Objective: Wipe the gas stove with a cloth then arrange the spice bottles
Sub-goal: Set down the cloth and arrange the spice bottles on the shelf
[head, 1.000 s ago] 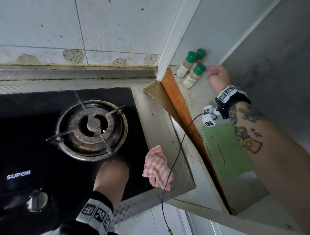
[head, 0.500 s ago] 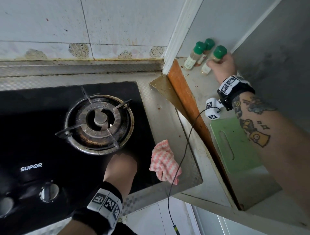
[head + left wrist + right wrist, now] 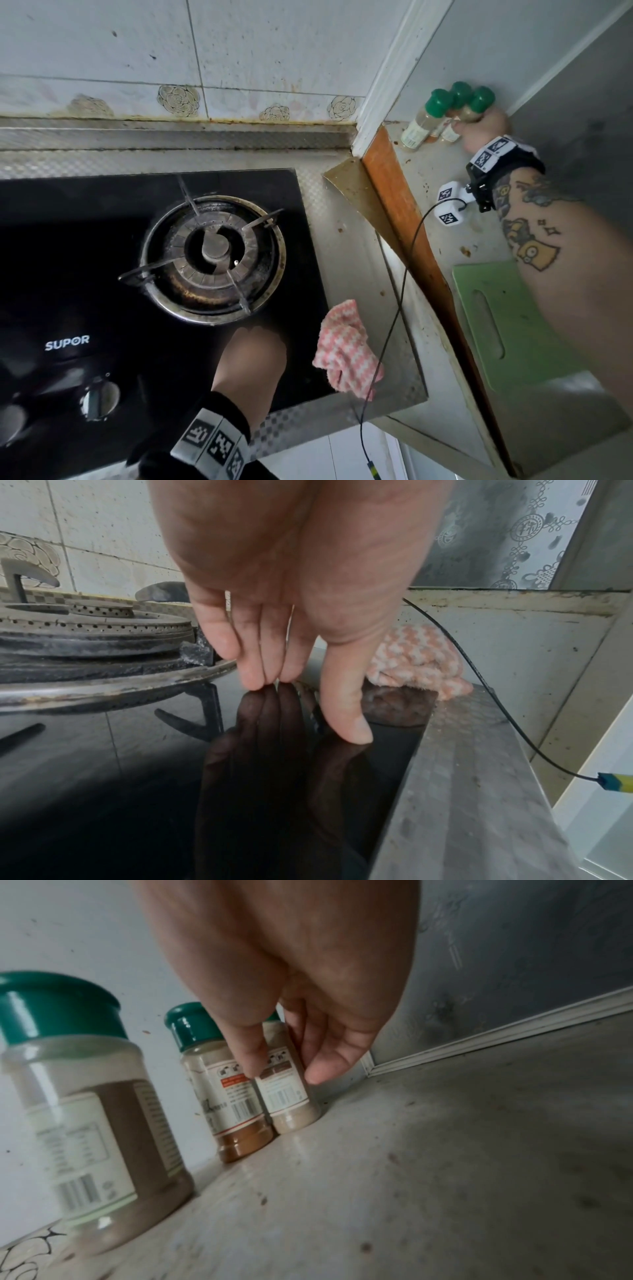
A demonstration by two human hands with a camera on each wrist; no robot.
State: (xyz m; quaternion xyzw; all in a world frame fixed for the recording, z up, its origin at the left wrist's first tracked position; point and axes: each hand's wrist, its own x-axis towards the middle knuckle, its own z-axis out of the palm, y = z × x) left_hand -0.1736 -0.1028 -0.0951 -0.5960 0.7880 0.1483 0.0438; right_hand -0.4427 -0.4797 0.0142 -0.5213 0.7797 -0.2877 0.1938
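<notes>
Three green-capped spice bottles stand in the counter's back right corner. My right hand (image 3: 479,132) (image 3: 287,1069) pinches the rightmost bottle (image 3: 470,114) (image 3: 291,1102) between thumb and fingers; its base is on the counter, touching the middle bottle (image 3: 460,90) (image 3: 232,1110). The third bottle (image 3: 423,123) (image 3: 95,1123) stands a little apart to the left. My left hand (image 3: 253,346) (image 3: 304,707) rests straight fingertips on the black glass gas stove (image 3: 68,274), just in front of the burner (image 3: 214,253). A pink and white checked cloth (image 3: 346,349) (image 3: 418,658) lies crumpled at the stove's right front corner.
A green cutting board (image 3: 496,325) lies on the right counter under my forearm. A brown wooden strip (image 3: 404,212) divides stove and counter. A black cable (image 3: 400,291) hangs across the stove's right edge. Stove knob (image 3: 99,399) sits front left. Walls close the corner behind the bottles.
My right hand took hold of the front bottle, carried it back and right, and now holds it standing beside the other two by the wall. The left hand stays on the stove.
</notes>
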